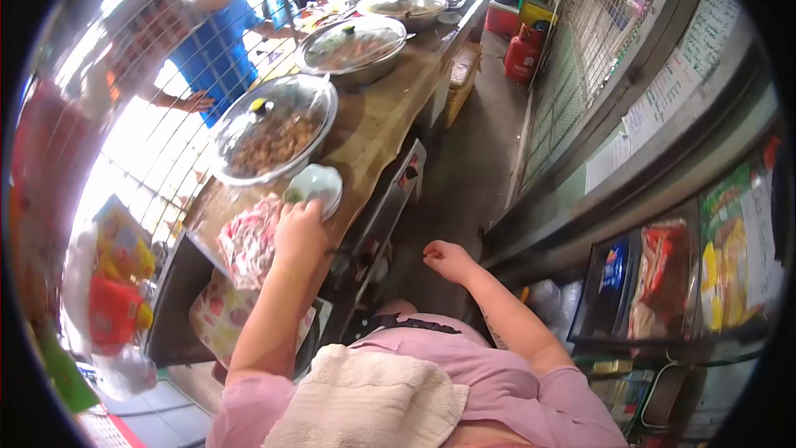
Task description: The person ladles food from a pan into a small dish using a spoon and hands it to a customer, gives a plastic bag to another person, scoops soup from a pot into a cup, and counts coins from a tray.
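Note:
My left hand (302, 231) is at the near edge of a pale bowl (325, 184) on the wooden counter, its fingers bent over the rim. Something green shows in the bowl by the fingertips. Just left of this hand lies a heap of pink and white strips (249, 236), whose material I cannot make out. Beyond the bowl stands a large round pan (319, 137) of brown food under a clear lid with a yellow-topped knob. My right hand (449, 264) hangs in the air over the aisle, fingers loosely curled in, with nothing visible in them.
More lidded pans (351, 48) line the counter (373, 120). A wire grille (157, 145) runs along the left, with people in blue behind it. Down the aisle stands a red gas cylinder (522, 54). Shelves with packaged goods (661, 270) are at right.

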The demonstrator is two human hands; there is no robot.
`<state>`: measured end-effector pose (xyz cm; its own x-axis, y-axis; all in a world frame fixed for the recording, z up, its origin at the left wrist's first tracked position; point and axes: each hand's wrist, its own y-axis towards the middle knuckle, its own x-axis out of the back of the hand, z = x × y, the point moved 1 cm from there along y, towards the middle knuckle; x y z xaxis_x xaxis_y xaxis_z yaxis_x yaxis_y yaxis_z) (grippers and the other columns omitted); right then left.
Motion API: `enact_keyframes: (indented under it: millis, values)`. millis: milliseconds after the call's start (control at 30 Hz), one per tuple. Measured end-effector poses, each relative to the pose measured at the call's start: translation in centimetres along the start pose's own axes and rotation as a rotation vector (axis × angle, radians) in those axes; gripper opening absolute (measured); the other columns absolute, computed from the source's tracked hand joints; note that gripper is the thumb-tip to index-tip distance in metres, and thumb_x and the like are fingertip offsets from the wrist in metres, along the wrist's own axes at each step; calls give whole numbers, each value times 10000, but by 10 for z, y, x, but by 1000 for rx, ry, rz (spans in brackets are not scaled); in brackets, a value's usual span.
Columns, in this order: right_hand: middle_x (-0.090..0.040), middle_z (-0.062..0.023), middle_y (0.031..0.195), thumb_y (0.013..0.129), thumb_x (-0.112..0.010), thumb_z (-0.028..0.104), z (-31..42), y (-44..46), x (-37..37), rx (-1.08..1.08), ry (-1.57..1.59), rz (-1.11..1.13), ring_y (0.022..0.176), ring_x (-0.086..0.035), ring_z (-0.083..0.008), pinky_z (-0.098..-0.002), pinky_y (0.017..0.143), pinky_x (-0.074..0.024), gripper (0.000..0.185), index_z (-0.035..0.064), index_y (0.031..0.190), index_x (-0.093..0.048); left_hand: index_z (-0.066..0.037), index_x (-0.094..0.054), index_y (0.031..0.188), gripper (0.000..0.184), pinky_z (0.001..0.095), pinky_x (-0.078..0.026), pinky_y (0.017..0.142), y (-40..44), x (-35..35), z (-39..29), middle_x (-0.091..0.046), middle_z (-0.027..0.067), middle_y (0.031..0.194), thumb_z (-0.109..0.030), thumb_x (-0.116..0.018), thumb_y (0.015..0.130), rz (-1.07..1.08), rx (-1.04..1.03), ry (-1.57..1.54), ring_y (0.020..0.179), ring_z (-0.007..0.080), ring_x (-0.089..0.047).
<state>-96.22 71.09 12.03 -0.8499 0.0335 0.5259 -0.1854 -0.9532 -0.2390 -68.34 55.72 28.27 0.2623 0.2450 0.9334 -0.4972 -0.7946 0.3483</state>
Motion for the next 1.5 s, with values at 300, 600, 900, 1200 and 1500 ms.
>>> enact_keyframes:
  millis: [300, 600, 900, 1200, 1500]
  values:
    - [-683, -141, 1174, 1029, -529, 466, 144, 119, 94, -172, 830, 642, 939, -701, -238, -356, 780, -578, 524, 58, 1358, -540, -61, -689, 1043, 264, 446, -502, 776, 88, 79, -36, -670, 108, 846, -58, -640, 783, -5, -159, -327, 836, 339, -632]
    - [-651, -150, 1224, 922, -669, 159, 193, 216, 197, -159, 1305, 791, 1108, -669, -254, -392, 966, -543, 486, 1, 1358, -524, -119, -655, 1205, 381, 420, -502, 869, 254, 61, -91, -703, 31, 972, -177, -692, 831, 391, -799, -707, 894, 272, -652]
    - [-657, -157, 1223, 904, -651, 391, 120, 351, 325, -253, 1389, 603, 1069, -677, -282, -418, 928, -550, 582, 37, 1348, -524, -109, -640, 1215, 414, 464, -475, 995, 457, -30, -49, -624, 177, 1271, -192, -763, 827, 62, -171, -131, 1187, 413, -562]
    - [-597, -172, 1340, 830, -711, 391, 86, 516, 420, -287, 1381, 1046, 1207, -600, -317, -453, 1054, -461, 703, 23, 1389, -496, -89, -630, 1087, 182, 495, -476, 850, 539, -111, -34, -563, 166, 996, -151, -643, 916, 52, 322, 55, 981, 393, -558]
    - [-602, -175, 1310, 803, -700, 350, 131, 578, 422, -210, 1270, 1236, 1170, -619, -303, -453, 1018, -492, 700, -3, 1370, -491, -72, -684, 1047, 182, 441, -499, 848, 553, -70, -70, -550, 141, 931, -64, -668, 866, -97, 362, 200, 932, 351, -564]
